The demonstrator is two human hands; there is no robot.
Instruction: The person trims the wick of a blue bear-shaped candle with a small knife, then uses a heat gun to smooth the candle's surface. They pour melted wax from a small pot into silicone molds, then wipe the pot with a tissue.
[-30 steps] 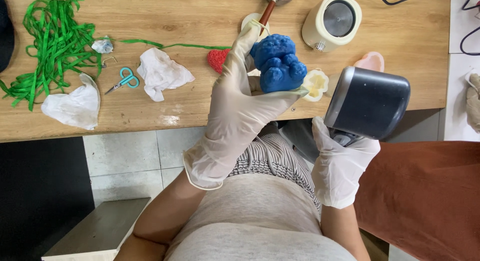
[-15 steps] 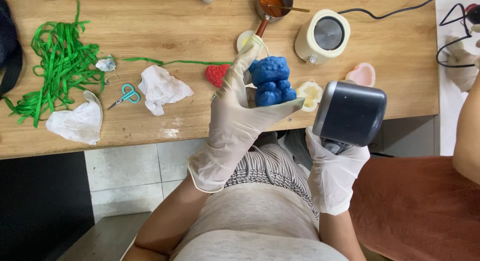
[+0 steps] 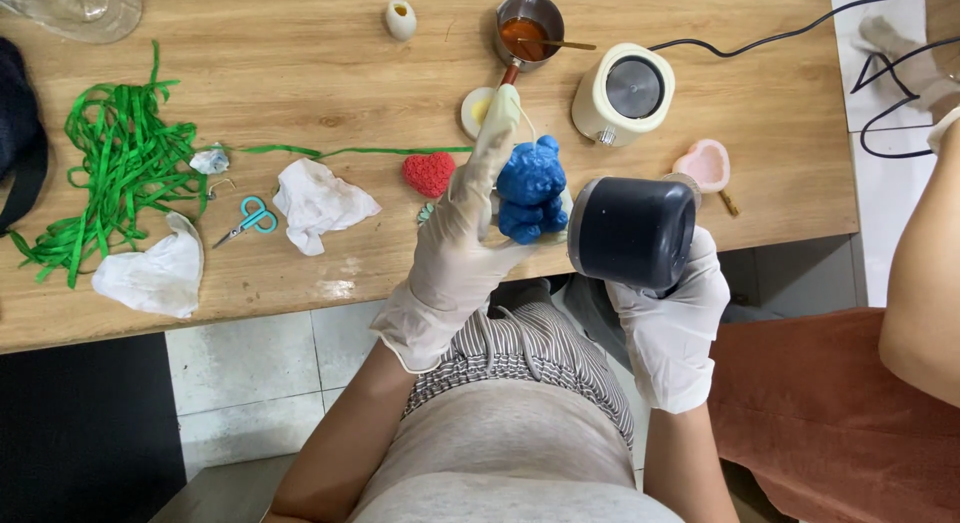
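**Heat gun turned on the blue bear**

The left hand (image 3: 470,245), in a thin white glove, closes around the back and base of a blue bear-shaped moulded figure (image 3: 531,193) and holds it up above the near edge of the pale wooden table (image 3: 300,43), fingers stretched up behind the figure; the right hand (image 3: 668,303), also gloved, wraps the handle of a dark barrel-shaped heat gun (image 3: 632,231), its grip mostly hidden behind the barrel, whose round end sits just beside the bear's right flank.

To do this well, I judge the barrel should stay near but not touching, kept moving so no spot softens too far; the gloved fingers behind the figure are best kept out of the air stream; turning the bear slowly would treat each side evenly.

On the table lie a red heart-shaped moulded piece (image 3: 429,173), small teal-handled scissors (image 3: 247,221), crumpled white tissue (image 3: 318,203), a heap of green ribbon (image 3: 120,163), a cream electric melting pot (image 3: 624,95) and a small metal cup of orange liquid (image 3: 528,28).

Against the earlier frames, the bear sits lower and nearer the gun; the view has shifted to show more of the far table, and another person's arm (image 3: 925,273) now shows at the right edge.
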